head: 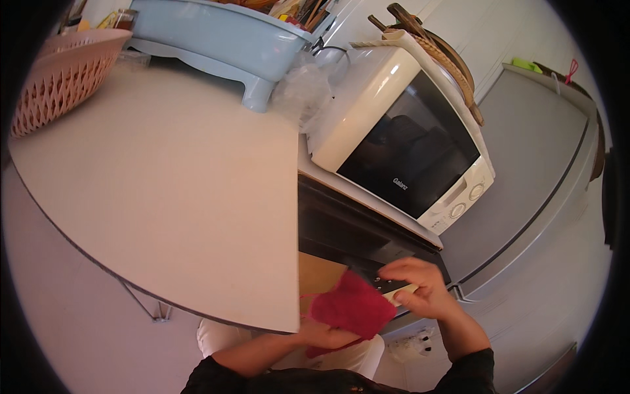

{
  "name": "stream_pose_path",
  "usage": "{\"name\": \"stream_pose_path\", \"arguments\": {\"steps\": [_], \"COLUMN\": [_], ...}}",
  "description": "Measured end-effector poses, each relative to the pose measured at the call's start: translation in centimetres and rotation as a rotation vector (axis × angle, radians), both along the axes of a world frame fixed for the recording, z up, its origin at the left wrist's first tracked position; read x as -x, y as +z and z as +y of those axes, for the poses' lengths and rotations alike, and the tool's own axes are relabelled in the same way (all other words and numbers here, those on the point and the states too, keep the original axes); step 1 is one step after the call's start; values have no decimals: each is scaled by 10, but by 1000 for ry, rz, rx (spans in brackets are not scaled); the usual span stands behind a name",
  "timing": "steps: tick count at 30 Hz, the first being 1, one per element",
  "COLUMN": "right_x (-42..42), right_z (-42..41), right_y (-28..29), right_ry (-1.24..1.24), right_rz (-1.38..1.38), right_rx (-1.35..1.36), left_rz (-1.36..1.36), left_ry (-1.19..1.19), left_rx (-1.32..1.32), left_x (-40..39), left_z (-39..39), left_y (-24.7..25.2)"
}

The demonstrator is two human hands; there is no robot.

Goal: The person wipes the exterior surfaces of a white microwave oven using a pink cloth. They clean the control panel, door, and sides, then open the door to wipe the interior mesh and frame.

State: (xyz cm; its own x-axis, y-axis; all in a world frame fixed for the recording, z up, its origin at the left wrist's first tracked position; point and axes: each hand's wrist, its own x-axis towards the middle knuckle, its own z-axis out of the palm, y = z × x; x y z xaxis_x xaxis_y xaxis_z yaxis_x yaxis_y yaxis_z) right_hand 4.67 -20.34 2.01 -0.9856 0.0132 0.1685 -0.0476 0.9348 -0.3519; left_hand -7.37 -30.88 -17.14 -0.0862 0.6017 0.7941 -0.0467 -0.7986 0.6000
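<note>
A piece of dark red knitted or woolly fabric (353, 306) lies over my left hand (330, 335), beyond the corner of the pale table (197, 197). My left hand supports it from below, and its fingers are partly hidden under the cloth. A thin red strand shows at the cloth's left side. My right hand (421, 290) is raised just right of the cloth, thumb and fingers apart, with nothing seen between them. Whether its thumb touches the cloth's edge I cannot tell.
A white microwave oven (369, 108) stands on a dark cabinet (344, 216). A grey refrigerator (531, 133) is at the right. On the table are a pink plastic basket (74, 74) and a light blue tub (211, 39). Clear plastic bags (307, 88) lie between tub and microwave.
</note>
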Motion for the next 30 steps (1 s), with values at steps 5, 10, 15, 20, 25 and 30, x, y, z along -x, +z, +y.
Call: {"name": "stream_pose_path", "arguments": {"steps": [5,10,15,20,25,30], "right_x": [-38,-66,-67,-28,-28,-26], "right_z": [76,194,303,337,367,368], "right_y": [7,32,38,24,9,5], "right_ry": [-212,-613,-796,-684,-596,-500], "right_rz": [526,985,1228,1198,1175,1189], "right_rx": [-205,-623,-596,-232,148,413], "left_rz": [-62,-456,-606,-531,-482,-488], "left_ry": [834,1140,1147,1046,1098,1187], "left_rx": [-178,-163,-170,-20,54,58], "left_x": [14,62,157,190,169,166], "left_z": [5,14,72,79,79,81], "left_y": [64,188,232,253,228,213]}}
